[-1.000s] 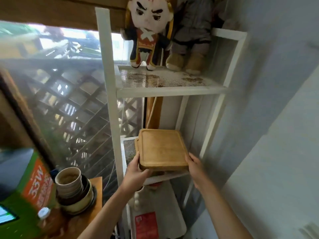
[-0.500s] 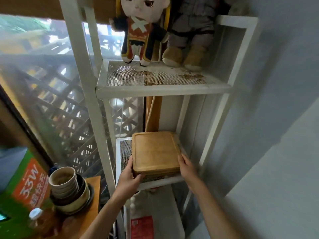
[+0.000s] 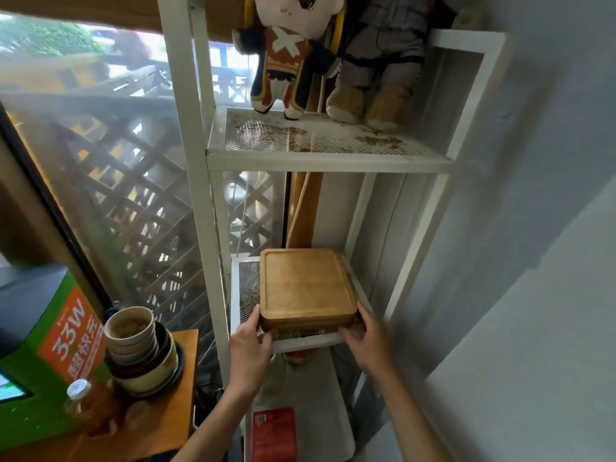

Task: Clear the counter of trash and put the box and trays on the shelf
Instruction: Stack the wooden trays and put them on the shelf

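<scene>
A stack of square wooden trays (image 3: 305, 286) rests on the mesh middle shelf (image 3: 246, 288) of a white metal rack. My left hand (image 3: 250, 345) touches the stack's near left corner with its fingertips. My right hand (image 3: 363, 335) holds the near right corner. Both hands are at the shelf's front edge, fingers curled against the trays' sides. The lower trays are mostly hidden under the top one.
Two plush dolls (image 3: 293, 58) stand on the upper mesh shelf (image 3: 320, 141). Left of the rack, a wooden counter (image 3: 180, 388) carries stacked bowls (image 3: 140, 351), a bottle (image 3: 80, 398) and a green box (image 3: 43, 355). A red packet (image 3: 275, 435) lies on the lowest shelf. A grey wall is on the right.
The trays have gone from held above the shelf's front edge to resting further back on the mesh. Both hands stay at the near corners. The view has shifted closer.
</scene>
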